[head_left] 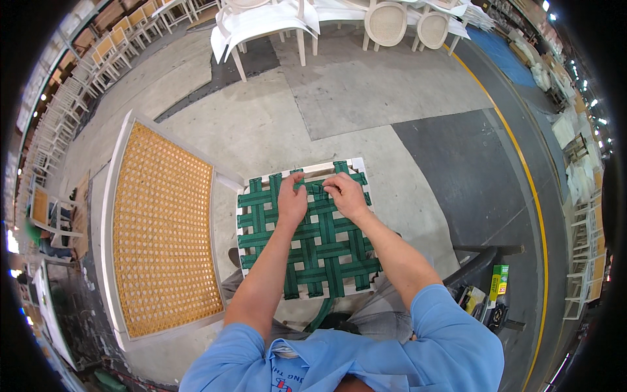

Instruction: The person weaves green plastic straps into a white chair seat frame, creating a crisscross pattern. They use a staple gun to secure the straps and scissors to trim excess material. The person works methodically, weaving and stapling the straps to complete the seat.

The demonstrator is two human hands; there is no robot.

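Grey floor (353, 98) spreads around the work. Nearest, forearms partly cover the seat's woven green straps (331, 269), stretched on a pale frame (357, 164) in front of the person. Left hand (292, 201) and right hand (347, 195) are apart but near each other, over the seat's far part — whether the right's bunched fingertips grip a strap, I cannot tell. Rightward, a green-and-yellow box (499, 281) stands among small items too cluttered to identify. Beyond, pale chairs (385, 26) are cut off above.
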